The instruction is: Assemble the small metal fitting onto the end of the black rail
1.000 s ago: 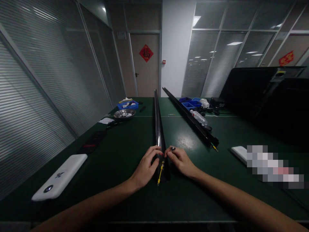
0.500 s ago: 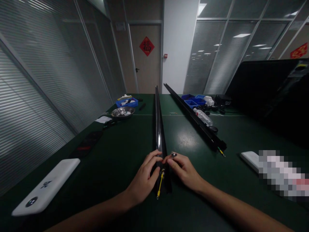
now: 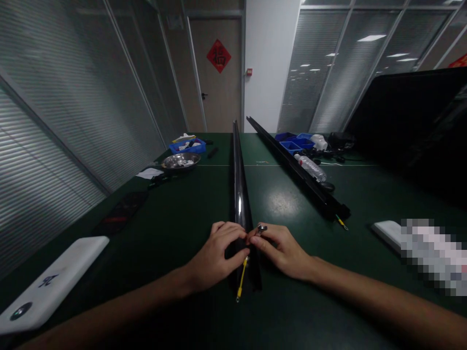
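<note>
Evidently, the near black rail lay lengthwise on the green tabletop so that its closest end fell within reach of both hands, with the far end running toward the door. The left hand arched over that end, thumb and fingers curved with a narrow gap, probably to steady it; whether it gripped anything could not be told. The right hand brought thumb and index finger close together at the rail's right edge, perhaps for fine work, but anything between the tips was hidden. A shiny metal piece sat at its index finger, worn or held, one could not tell. A yellow wire lead with a ring terminal trailed toward the person, free of both hands.

By count, there were two black rails, the second rail lying slantwise to the right, a green-yellow lead at its end; one metal bowl; one blue tray at left; at least three blue bins at right; and one clear plastic bottle.
</note>
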A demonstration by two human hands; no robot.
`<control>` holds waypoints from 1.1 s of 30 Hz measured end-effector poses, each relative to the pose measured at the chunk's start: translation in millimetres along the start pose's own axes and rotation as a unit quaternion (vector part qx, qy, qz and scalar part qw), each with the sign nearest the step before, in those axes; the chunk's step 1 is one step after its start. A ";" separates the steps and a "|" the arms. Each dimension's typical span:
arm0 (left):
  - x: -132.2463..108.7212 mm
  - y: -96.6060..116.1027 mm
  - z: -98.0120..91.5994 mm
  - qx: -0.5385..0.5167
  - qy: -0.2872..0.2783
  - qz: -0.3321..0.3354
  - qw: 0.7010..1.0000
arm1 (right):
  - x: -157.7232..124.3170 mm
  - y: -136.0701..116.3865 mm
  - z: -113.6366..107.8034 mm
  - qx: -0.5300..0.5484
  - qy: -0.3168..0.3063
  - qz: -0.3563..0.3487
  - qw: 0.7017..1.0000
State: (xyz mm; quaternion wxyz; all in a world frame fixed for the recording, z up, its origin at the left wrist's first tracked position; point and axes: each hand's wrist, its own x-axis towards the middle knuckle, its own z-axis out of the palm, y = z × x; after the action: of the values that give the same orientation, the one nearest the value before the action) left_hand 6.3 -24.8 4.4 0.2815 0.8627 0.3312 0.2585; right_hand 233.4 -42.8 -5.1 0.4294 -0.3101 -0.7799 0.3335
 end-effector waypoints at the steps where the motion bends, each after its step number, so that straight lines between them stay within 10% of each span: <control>1: 5.5 -2.6 -5.3 0.001 -0.042 0.012 0.999 | 1.8 1.1 -2.6 0.001 -0.014 -0.007 1.000; 5: 22.3 -14.4 -17.0 -0.025 -0.131 0.049 0.990 | 5.8 10.5 -8.7 0.099 -0.050 0.065 0.992; 19: 21.3 -12.8 -9.5 -0.018 -0.078 0.063 0.995 | 7.9 20.8 -8.5 0.160 -0.077 0.045 0.983; 33: 25.3 -17.4 -11.3 -0.037 -0.141 0.065 0.987 | 6.0 24.3 -3.8 0.226 -0.055 0.088 0.969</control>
State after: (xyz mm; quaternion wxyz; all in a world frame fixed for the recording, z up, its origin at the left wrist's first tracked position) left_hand 8.1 7.8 7.6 0.3398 0.8993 0.2214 0.1640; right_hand 238.9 -23.0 -19.9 0.4137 -0.2543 -0.6763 0.5539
